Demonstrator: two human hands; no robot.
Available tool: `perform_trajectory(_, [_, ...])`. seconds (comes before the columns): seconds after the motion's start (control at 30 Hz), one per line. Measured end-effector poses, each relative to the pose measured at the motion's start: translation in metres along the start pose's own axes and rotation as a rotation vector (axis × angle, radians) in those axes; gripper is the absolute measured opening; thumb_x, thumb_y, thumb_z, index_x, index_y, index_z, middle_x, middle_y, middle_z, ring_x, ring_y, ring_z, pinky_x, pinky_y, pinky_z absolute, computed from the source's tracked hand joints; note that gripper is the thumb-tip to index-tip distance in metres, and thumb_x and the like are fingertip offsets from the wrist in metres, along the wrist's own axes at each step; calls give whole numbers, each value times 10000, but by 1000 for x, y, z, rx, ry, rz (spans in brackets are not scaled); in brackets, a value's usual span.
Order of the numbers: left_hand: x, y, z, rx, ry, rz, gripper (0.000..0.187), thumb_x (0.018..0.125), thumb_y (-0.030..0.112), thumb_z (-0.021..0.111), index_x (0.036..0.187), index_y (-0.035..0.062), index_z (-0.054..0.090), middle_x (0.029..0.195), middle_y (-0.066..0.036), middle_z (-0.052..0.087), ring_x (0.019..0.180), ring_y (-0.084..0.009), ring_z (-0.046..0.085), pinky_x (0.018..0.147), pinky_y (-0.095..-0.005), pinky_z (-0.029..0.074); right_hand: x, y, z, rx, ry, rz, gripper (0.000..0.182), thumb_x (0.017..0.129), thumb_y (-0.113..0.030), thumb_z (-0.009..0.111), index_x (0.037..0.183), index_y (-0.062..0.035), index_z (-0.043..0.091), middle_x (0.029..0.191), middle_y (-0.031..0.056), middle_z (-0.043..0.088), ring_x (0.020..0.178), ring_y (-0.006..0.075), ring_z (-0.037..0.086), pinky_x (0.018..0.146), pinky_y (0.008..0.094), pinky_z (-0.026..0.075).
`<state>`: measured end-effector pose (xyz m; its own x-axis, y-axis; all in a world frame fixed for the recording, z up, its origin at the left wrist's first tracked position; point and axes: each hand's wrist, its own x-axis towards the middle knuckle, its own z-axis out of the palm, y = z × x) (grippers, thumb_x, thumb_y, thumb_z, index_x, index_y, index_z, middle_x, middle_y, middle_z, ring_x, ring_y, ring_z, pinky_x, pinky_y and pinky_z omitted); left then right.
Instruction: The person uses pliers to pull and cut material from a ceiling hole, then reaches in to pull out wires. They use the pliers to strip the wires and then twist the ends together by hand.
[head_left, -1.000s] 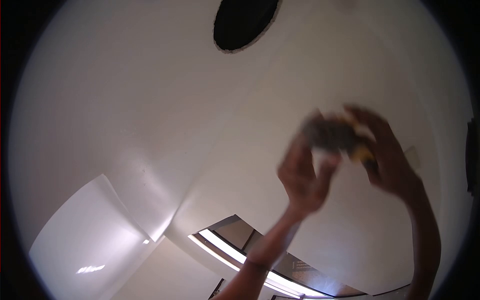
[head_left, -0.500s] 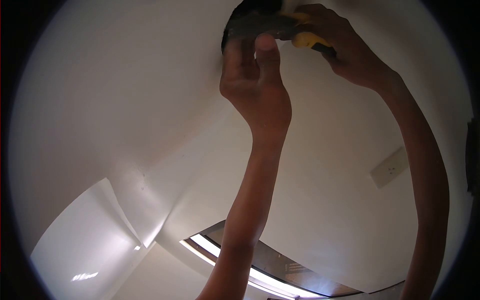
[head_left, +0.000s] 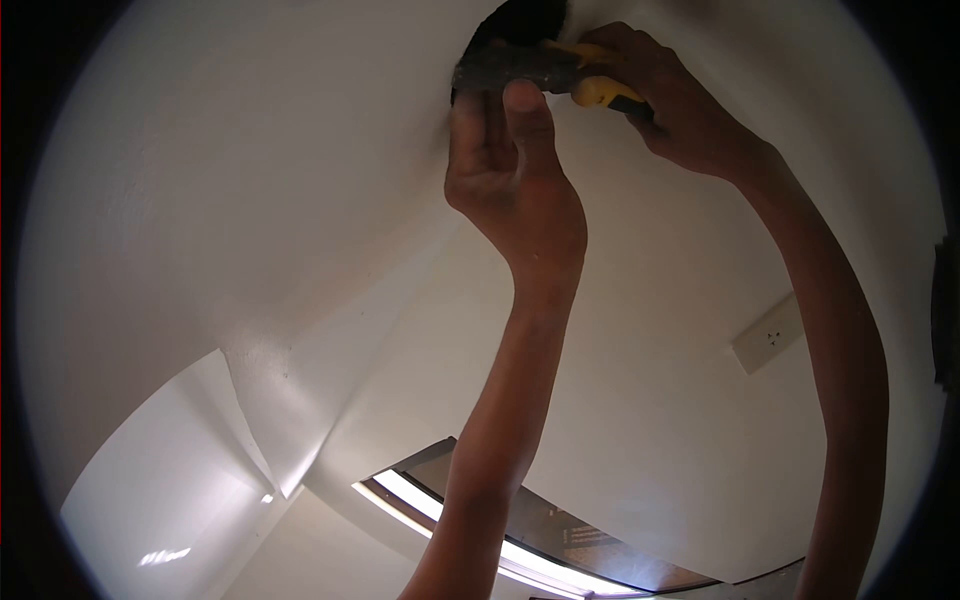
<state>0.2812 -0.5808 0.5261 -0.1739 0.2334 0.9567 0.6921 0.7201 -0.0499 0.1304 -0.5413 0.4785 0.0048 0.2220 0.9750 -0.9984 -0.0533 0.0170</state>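
Note:
Overhead, my right hand is closed round the yellow-and-black handles of what look like pliers. Their dark grey head points left, across the lower part of a dark round hole in the pale surface. Just below that head is my left hand, its thumb raised against the dark part and its fingers bent up by the hole's edge. What the left fingers pinch is hidden behind the thumb and the tool head.
A wall outlet plate sits beside my right forearm. Lower down, a bright light strip runs along a dark-framed opening behind my left forearm. A glossy white panel stands at lower left.
My right hand and the pliers have shifted slightly left and down, closer to my left hand. The left thumb has dropped a little. The view has moved slightly.

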Motion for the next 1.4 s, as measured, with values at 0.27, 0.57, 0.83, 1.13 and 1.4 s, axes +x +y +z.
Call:
perform_trajectory(0.27, [-1,-2,-3,-13,24,24,246,924,161,583,1092,-19,577,965,-33,613,910,-102,560,811,-241,426,5,1,-4,27,-16,-40,505,771,104,579,1236,-76,497,1361,74,374,1251,284,403,1022,367,404])
perform_trajectory(0.57, [-3,1,-7,-20,12,26,249,925,178,587,1052,-36,581,920,-37,613,875,-95,548,794,-232,419,3,-8,-5,34,-71,-56,515,792,78,573,1268,-58,429,1268,78,438,1093,289,505,910,390,458])
perform_trajectory(0.83, [-2,0,-10,-35,-2,39,236,924,175,588,1025,-38,592,917,-40,616,868,-99,552,799,-230,423,8,-7,-6,181,-133,94,539,722,130,567,1219,-60,476,1258,71,445,1098,290,508,886,393,467])
perform_trajectory(1.13, [-1,-5,-12,19,22,87,236,912,171,598,1014,-41,623,845,-21,636,782,-79,555,737,-224,430,-4,-14,-19,-39,-320,139,441,625,122,595,1040,-25,588,1090,90,488,1023,305,512,888,379,462])
perform_trajectory(1.4, [-30,6,-39,220,-4,-456,254,841,208,677,818,-44,658,715,-84,661,712,-139,651,606,-272,521,-74,-60,-43,-548,-115,118,165,735,12,634,896,-3,664,1222,68,437,1198,217,413,976,432,339])
